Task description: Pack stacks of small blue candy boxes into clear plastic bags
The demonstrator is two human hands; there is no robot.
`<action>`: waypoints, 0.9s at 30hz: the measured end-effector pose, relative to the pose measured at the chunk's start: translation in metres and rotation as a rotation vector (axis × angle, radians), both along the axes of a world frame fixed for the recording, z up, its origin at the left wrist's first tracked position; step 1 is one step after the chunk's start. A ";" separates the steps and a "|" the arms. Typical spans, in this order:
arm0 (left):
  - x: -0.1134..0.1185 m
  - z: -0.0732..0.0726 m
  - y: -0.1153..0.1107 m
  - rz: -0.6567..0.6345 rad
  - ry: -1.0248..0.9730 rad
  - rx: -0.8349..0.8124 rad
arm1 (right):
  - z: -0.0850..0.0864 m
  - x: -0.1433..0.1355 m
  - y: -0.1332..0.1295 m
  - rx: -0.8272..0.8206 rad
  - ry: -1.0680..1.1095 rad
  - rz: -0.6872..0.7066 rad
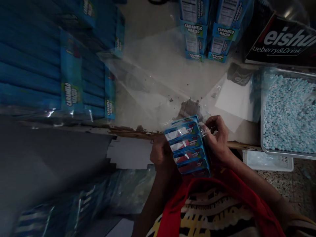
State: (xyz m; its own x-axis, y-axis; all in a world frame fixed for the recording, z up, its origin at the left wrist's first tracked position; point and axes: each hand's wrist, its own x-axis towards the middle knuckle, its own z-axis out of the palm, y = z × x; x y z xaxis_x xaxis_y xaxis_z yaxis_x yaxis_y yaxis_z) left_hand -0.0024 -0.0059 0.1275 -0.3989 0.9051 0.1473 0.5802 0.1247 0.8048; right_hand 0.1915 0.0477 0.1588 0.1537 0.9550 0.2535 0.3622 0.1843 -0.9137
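1. A stack of small blue candy boxes (188, 146) is held upright between the hands, above the near edge of the worktop
2. About five boxes show, laid flat one on another, their narrow printed faces turned up toward the camera
3. Each face is blue with a red and white patch and lettering that partly reads "Caramelo Macizo"
4. A clear plastic wrapper (201, 122) covers the stack; it is crinkled and loose at the top right corner, where the fingers of the right hand (218, 138) pinch it
5. The left hand (160, 152) grips the stack's left side
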 end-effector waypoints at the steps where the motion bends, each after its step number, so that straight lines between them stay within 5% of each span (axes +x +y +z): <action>1: 0.001 0.000 -0.001 0.013 -0.010 0.015 | -0.001 0.000 0.000 0.008 -0.030 0.014; 6: 0.006 0.013 -0.005 -0.008 -0.015 -0.046 | -0.002 0.014 -0.013 0.085 -0.343 0.040; 10: -0.004 0.016 0.002 -0.280 0.007 0.007 | 0.027 0.053 -0.009 -0.124 -0.485 0.256; 13: -0.009 0.009 0.008 -0.325 -0.101 0.106 | 0.071 0.068 0.034 -0.099 -0.282 0.360; 16: -0.004 0.004 0.011 -0.174 -0.331 0.027 | 0.107 0.045 0.101 0.121 -0.157 0.289; 20: 0.001 0.008 0.010 -0.175 -0.409 -0.016 | 0.124 0.000 0.176 0.270 -0.331 0.310; 27: -0.010 0.006 -0.003 -0.337 0.073 0.105 | 0.144 -0.001 0.194 0.076 -0.744 0.544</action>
State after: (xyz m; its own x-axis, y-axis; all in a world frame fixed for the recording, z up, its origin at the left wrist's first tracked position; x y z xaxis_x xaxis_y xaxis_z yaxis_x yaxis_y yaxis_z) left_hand -0.0127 -0.0088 0.1339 -0.0654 0.9624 0.2638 0.6310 -0.1649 0.7581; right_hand 0.1904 0.2420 0.3033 -0.5386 0.8248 0.1721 0.6973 0.5510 -0.4584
